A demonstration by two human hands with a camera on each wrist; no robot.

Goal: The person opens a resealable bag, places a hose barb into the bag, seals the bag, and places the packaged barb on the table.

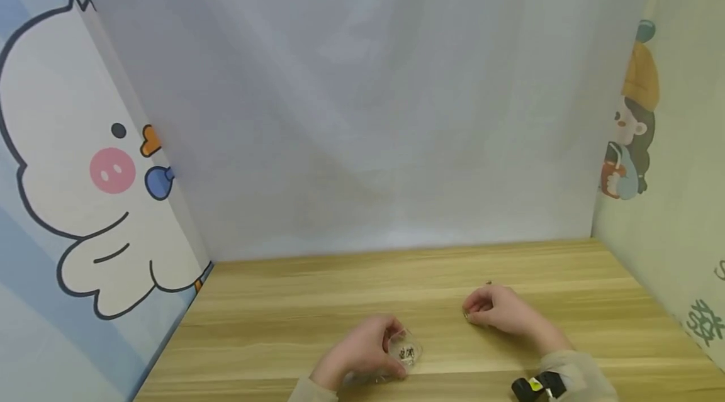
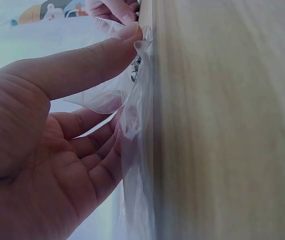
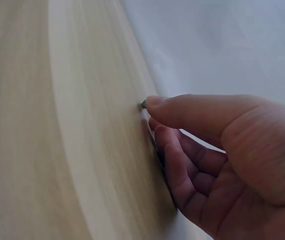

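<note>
My left hand grips a clear plastic bag, its thumb over the bag's open mouth and the other fingers beneath. Several small metal parts, perhaps screws, lie inside it. In the left wrist view, the bag spreads past the thumb, close along the tabletop. Off to the right, my right hand pinches a small metal piece between thumb and fingertips, right at the wood surface. Its exact kind I cannot tell, as the fingers cover most of it.
A tiny dark piece lies on the wooden table just beyond the right hand. A black device is strapped at the right wrist. A pale curtain rises behind the table, with printed panels on both sides.
</note>
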